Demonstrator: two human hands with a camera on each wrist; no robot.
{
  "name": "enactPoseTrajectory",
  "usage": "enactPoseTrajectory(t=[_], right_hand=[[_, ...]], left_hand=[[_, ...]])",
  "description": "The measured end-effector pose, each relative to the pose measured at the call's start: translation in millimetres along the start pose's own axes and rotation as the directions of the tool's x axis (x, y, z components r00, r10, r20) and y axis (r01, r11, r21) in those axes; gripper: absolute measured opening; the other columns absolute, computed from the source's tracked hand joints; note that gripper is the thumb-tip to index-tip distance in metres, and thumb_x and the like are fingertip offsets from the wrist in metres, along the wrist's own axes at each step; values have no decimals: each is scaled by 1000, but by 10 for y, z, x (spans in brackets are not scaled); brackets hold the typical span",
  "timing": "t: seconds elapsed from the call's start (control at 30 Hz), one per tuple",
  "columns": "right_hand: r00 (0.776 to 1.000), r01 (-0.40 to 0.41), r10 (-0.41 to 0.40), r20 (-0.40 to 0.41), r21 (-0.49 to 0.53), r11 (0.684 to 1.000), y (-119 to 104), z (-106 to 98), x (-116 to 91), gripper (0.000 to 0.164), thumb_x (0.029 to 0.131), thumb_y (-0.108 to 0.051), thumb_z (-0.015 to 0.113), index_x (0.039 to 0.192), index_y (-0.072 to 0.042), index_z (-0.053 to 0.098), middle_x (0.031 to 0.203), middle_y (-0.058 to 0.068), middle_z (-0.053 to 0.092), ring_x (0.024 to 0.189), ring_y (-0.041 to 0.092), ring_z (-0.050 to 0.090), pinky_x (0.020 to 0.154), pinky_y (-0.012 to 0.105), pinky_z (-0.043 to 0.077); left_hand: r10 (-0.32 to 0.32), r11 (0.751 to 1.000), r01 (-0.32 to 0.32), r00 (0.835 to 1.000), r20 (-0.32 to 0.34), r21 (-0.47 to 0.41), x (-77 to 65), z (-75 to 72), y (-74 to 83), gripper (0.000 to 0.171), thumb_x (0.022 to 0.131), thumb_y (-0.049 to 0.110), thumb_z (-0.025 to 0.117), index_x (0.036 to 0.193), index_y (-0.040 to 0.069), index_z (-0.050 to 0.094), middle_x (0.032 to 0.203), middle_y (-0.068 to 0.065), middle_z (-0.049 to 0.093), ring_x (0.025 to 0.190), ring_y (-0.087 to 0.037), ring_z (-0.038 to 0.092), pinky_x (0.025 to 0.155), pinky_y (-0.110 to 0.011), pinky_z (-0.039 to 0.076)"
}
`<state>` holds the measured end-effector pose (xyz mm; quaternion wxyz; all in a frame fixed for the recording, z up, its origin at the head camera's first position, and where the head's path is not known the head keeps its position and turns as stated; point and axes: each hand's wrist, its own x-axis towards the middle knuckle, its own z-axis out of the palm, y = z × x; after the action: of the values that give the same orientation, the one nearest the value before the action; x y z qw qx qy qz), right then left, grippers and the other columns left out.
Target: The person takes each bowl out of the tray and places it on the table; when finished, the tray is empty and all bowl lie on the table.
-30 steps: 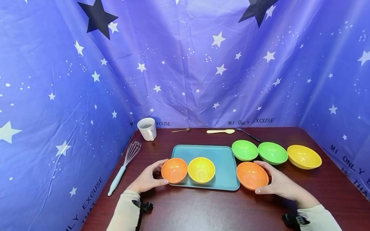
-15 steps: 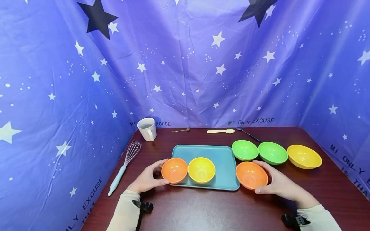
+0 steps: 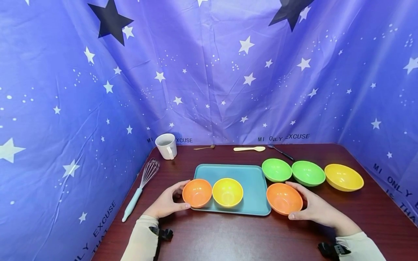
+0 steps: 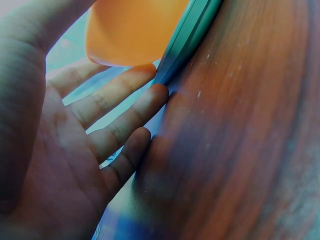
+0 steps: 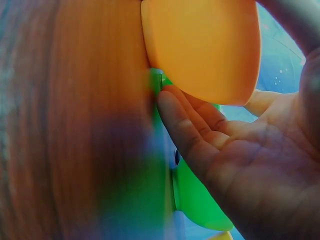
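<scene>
In the head view my left hand [image 3: 168,200] holds the side of an orange bowl [image 3: 197,193], thumb on its near side and fingers at its far side. That bowl stands on the left part of a teal tray [image 3: 251,188], next to a yellow bowl [image 3: 227,192]. My right hand [image 3: 315,204] grips a second orange bowl [image 3: 285,198] from the right; this one stands on the table just off the tray's right edge. In the left wrist view, spread fingers [image 4: 115,100] reach under the bowl's side. The right wrist view shows fingers [image 5: 187,135] beneath the orange bowl's wall.
Two green bowls [image 3: 276,170] and a larger yellow bowl [image 3: 343,177] line the back right. Along the back lie a small spoon [image 3: 205,147], a cream spoon [image 3: 249,148] and a black-handled utensil [image 3: 281,152]. A whisk [image 3: 140,190] and a white mug [image 3: 166,146] are at left.
The right hand's orange bowl has shifted very slightly left, toward the tray, since one second ago. My left hand and its bowl have stayed in place.
</scene>
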<state>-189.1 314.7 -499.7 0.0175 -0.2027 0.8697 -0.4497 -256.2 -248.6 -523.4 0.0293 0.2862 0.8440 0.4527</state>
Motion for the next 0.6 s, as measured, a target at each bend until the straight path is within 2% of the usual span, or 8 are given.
enactPoseTrajectory(t=[0.13, 0.3, 0.47, 0.6], right_hand=[[1000, -12, 12, 3, -12, 1000, -52, -50, -17, 99, 81, -20, 92, 160, -4, 35, 146, 20, 54, 119, 5, 56, 89, 24, 53], [998, -13, 9, -55, -82, 997, -103, -146, -10, 83, 87, -19, 87, 155, 0, 42, 143, 22, 56, 115, 7, 59, 87, 27, 55], [993, -16, 4, -117, -108, 994, -228, -232, 37, 70, 93, -19, 82, 150, 2, 47, 141, 24, 57, 119, 22, 60, 92, 20, 51], [991, -12, -8, -131, -151, 988, -372, -302, 110, 66, 95, -21, 81, 149, 1, 49, 140, 23, 59, 121, 35, 59, 94, 19, 48]], left_hand=[[-1, 1000, 1, 1000, 1, 0, 2, -1, -9, 86, 84, 31, 90, 157, 23, 46, 125, 8, 66, 109, -18, 64, 96, -34, 53], [5, 1000, -5, 1000, -2, 6, 6, 4, -25, 85, 85, 31, 90, 158, 23, 46, 125, 8, 66, 109, -18, 64, 96, -34, 52], [3, 1000, -3, 1000, 0, 6, 0, 4, -20, 86, 84, 31, 90, 157, 22, 47, 124, 7, 66, 108, -18, 64, 95, -34, 52], [3, 1000, -3, 1000, -4, -2, -5, 2, -19, 85, 85, 30, 90, 157, 23, 47, 124, 7, 66, 108, -18, 64, 95, -34, 52]])
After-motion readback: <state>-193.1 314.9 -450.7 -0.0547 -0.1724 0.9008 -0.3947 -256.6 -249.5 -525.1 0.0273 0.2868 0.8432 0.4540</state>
